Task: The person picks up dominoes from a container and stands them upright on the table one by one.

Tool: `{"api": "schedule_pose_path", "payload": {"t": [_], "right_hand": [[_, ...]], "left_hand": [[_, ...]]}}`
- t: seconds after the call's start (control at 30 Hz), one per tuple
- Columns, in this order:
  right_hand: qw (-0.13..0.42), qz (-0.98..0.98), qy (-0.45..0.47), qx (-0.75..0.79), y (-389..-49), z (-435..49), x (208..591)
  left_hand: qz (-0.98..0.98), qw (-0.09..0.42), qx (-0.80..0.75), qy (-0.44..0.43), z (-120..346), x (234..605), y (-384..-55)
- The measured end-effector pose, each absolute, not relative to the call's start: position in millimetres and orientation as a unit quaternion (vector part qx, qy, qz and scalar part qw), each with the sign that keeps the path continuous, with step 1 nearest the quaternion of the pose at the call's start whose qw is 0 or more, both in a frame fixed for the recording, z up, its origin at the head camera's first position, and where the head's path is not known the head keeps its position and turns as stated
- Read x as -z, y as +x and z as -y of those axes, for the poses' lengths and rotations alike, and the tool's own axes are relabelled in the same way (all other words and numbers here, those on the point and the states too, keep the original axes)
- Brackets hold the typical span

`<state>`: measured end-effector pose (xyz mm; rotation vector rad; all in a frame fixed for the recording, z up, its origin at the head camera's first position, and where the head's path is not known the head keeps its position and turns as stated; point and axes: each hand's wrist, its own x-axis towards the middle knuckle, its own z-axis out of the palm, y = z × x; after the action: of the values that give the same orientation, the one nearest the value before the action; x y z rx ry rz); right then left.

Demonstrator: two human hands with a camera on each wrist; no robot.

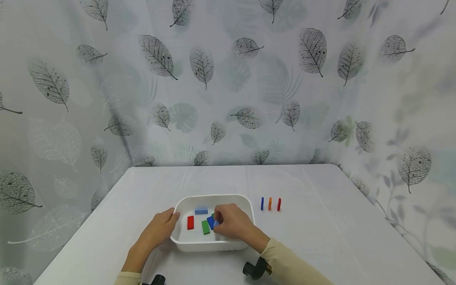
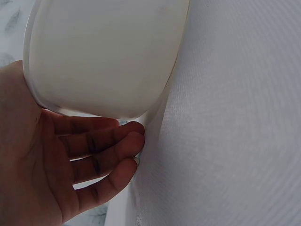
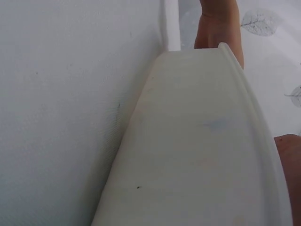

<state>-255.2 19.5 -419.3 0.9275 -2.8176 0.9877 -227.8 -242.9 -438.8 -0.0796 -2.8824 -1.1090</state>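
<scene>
A pale curtain (image 1: 228, 99) printed with grey leaves rises on the left, behind and on the right of the white-covered worktop (image 1: 320, 229). The person's left hand (image 1: 160, 227) holds the left end of a white tray (image 1: 210, 247), the thumb by the rim; the left wrist view shows the other fingers loosely bent outside the tray, just by its end wall. A black device (image 1: 158, 280) sits at this wrist.

Inside the tray, from the left, lie a red block (image 1: 190, 222), a light-blue block (image 1: 201, 211) near the far wall, a green block (image 1: 205, 227) and a dark-blue block (image 1: 211, 222) close beside it. A second green piece (image 1: 213, 215) is mostly covered by the right hand (image 1: 233, 222), which reaches over the tray's right half and pinches a small blue piece (image 1: 216, 223) between bent fingers and thumb. A black fitting (image 1: 254, 269) sits at the right wrist, below a beige sleeve (image 1: 290, 261).

Right of the tray, a narrow blue block (image 1: 262, 203), an orange block (image 1: 270, 204) and a narrow red block (image 1: 279, 204) stand in a row, slightly apart.
</scene>
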Motion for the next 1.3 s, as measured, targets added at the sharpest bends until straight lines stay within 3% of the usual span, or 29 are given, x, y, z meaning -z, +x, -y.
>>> {"api": "schedule_pose_path", "payload": {"t": [0.4, 1.3], "right_hand": [[0.076, 0.847, 0.318, -0.419, -252, -34, 408], [0.196, 0.856, 0.178, -0.444, -279, -133, 379]], "left_hand": [[0.934, 0.022, 0.356, -0.022, 243, 438, -228], [0.933, 0.019, 0.36, -0.016, 243, 438, -225]]}}
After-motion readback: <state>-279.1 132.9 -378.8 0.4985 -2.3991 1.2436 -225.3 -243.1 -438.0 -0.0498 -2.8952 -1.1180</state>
